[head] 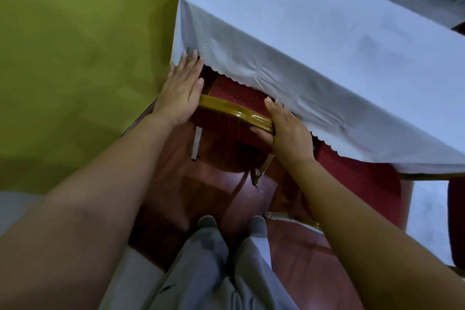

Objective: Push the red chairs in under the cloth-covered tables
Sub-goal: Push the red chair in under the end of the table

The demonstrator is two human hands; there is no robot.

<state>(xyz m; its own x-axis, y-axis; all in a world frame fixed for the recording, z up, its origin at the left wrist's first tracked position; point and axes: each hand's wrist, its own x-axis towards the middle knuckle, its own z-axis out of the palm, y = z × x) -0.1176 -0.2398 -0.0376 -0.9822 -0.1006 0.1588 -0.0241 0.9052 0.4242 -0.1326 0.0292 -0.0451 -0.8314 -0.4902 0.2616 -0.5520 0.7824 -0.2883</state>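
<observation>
Nearest the camera, the person's two legs in grey trousers [208, 272] are standing on a reddish wooden floor [226, 199], the two shoe tips [207, 221] pointing toward the surface. Both bare forearms are reaching forward and down, nearly straight.

The left hand [180, 90] is lying flat and wide open, palm pressing on the left end of the red chair's [234, 98] gold top rail [234, 111], fingers stretched out straight and together, the fingertips touching the hem of the white cloth [302, 40]. The right hand [286, 131] is also open, fingers extended along the right end of the same rail with the thumb hooking under it; it is pressing rather than gripping, and its fingertips are brushing the scalloped cloth edge.

That chair is sitting directly ahead, its backrest just at the hanging cloth, its seat mostly hidden beneath the surface. Two of its pale legs [196, 143] are showing below. A second red chair [362, 178] is standing just beside it on the right, partly tucked under the same cloth.

Farther off, a green wall [75, 45] is filling the left side, and one covered surface is stretching away to the upper right.
</observation>
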